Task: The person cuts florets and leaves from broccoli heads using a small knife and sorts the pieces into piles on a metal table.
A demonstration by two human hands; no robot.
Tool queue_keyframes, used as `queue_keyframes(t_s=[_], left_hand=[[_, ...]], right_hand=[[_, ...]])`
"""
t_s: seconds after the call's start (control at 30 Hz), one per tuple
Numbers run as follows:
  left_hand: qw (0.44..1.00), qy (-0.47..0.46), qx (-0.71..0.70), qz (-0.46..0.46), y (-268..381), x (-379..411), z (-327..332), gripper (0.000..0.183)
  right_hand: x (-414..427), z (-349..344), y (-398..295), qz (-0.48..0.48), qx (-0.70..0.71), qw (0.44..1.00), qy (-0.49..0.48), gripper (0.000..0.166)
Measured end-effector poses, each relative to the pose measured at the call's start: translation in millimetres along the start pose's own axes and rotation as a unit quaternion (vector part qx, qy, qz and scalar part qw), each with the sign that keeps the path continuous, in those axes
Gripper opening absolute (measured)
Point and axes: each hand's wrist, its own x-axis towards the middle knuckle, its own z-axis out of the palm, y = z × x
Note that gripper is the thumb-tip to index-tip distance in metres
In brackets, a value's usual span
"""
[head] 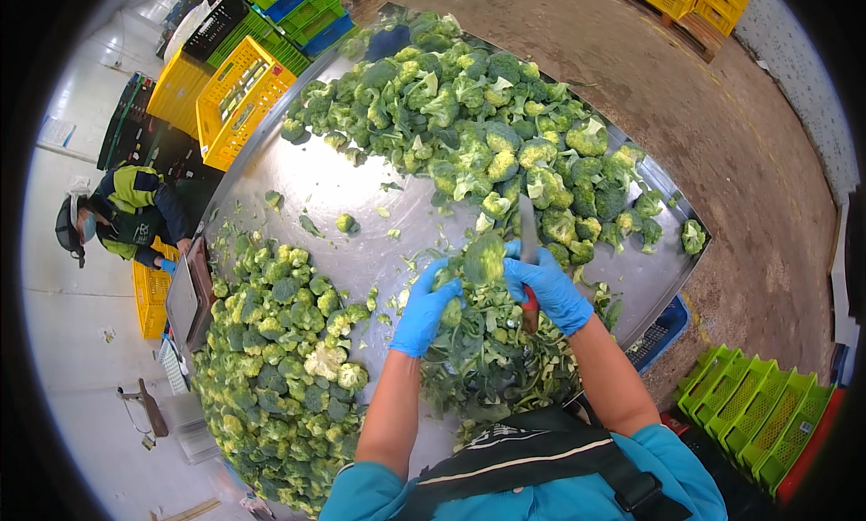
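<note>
In the middle of the head view, my left hand, in a blue glove, is closed around green broccoli. My right hand, gloved too, grips a knife by its red and brown handle, the blade pointing away from me. A broccoli head lies between the hands, against the right fingers. Beneath them, trimmed leaves and stalks are heaped on the metal table. Beyond lies a pile of whole broccoli heads; at left is a large heap of smaller florets.
A co-worker stands at the far left beside a scale. A yellow crate and stacked crates stand past the table's left edge. Green crates and a blue crate are on the right. The table has a raised rim.
</note>
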Motion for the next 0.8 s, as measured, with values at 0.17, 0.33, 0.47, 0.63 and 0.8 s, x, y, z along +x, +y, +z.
queue_keyframes(t_s=[0.17, 0.33, 0.47, 0.63, 0.8], left_hand=[[0.982, -0.068, -0.169, -0.041, -1, -23, 12, 0.044], [0.956, -0.001, -0.291, -0.042, -7, -11, 24, 0.039], [0.936, 0.047, -0.339, -0.079, -15, -7, 20, 0.034], [0.927, 0.059, -0.357, -0.1, -20, -8, 18, 0.036], [0.91, -0.07, -0.394, -0.11, -28, -37, -16, 0.051]], right_hand=[[-4, -3, -11, -0.248, -0.343, 0.906, -0.018, 0.031], [-3, 1, -1, -0.325, -0.469, 0.821, 0.011, 0.046], [-12, 2, 10, -0.324, -0.577, 0.748, 0.049, 0.062], [-16, 7, 26, -0.247, -0.668, 0.697, 0.082, 0.065], [-3, -24, 50, -0.14, -0.64, 0.754, 0.032, 0.039]])
